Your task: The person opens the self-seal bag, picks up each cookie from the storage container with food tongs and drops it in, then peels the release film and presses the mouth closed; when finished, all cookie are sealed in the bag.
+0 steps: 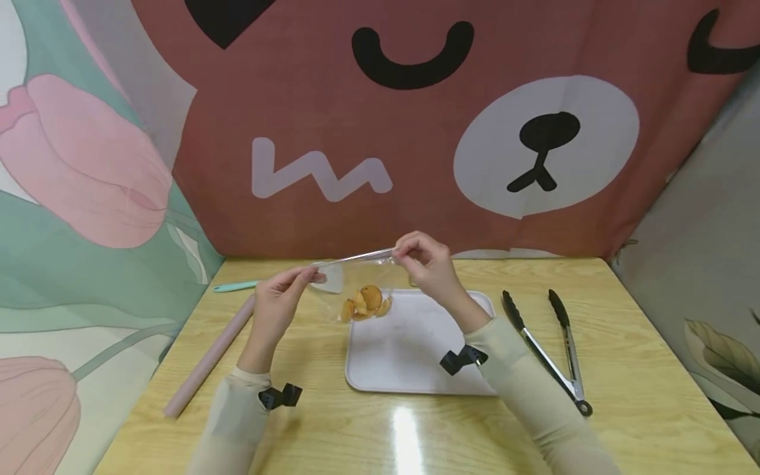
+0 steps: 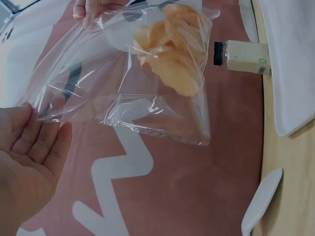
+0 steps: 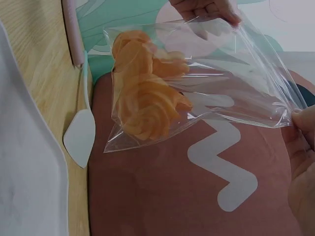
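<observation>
A clear plastic bag [image 2: 113,78] is stretched between my two hands above the table. My left hand [image 1: 276,303] pinches one end of its top edge between thumb and fingers. Higher up, my right hand [image 1: 430,267] pinches the other end. Several orange, swirled pastry-like pieces [image 3: 147,108] lie gathered at the bottom of the bag. In the head view the bag overlaps the left back corner of a white tray [image 1: 410,369].
Left of the tray lies a pink rod [image 1: 210,359]; behind it is a spatula with a turquoise handle [image 1: 234,286] and white head. Black-tipped tongs [image 1: 549,359] lie spread at the right. A black-capped bottle [image 2: 246,56] stands behind the tray, near the printed curtain.
</observation>
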Demonstrator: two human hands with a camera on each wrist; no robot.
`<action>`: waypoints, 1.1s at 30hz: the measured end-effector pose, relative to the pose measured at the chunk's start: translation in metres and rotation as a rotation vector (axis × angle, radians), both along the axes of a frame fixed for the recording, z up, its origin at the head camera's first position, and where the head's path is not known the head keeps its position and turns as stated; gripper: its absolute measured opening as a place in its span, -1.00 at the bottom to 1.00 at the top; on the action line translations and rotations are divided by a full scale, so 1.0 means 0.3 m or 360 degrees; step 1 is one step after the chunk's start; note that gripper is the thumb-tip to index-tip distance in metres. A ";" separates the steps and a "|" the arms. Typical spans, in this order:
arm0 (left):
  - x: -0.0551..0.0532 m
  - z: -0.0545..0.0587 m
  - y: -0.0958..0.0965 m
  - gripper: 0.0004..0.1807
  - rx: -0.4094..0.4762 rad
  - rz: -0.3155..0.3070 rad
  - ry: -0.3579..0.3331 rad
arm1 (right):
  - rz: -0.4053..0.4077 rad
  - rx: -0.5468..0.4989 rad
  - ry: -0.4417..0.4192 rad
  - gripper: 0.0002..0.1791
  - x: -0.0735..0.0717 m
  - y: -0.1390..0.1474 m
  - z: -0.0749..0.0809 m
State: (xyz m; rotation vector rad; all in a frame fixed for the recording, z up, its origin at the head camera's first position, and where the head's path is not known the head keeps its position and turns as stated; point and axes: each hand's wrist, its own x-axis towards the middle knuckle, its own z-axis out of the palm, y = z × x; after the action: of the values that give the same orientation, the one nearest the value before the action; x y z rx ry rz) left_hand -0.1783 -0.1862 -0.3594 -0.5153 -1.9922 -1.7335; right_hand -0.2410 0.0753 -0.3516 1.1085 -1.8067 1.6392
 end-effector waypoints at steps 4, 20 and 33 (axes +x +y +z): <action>-0.001 0.020 0.024 -0.80 -0.0079 -0.0005 -0.0020 | 0.0036 0.0011 -0.0173 -0.78 0.002 0.023 0.000; 0.016 0.070 0.021 -0.83 -0.0200 -0.0310 -0.0030 | 0.0460 0.0329 -0.0674 -0.45 0.033 -0.013 -0.074; 0.022 0.044 -0.026 -0.79 -0.0246 -0.0178 -0.0148 | 0.0274 0.0471 -0.0701 -0.82 0.040 0.033 -0.071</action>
State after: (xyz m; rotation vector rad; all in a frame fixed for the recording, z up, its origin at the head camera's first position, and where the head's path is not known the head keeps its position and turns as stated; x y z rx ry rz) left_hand -0.1717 -0.1939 -0.3462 -0.6189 -2.2141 -1.7048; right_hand -0.2290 0.0853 -0.3728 1.1129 -2.3523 1.8718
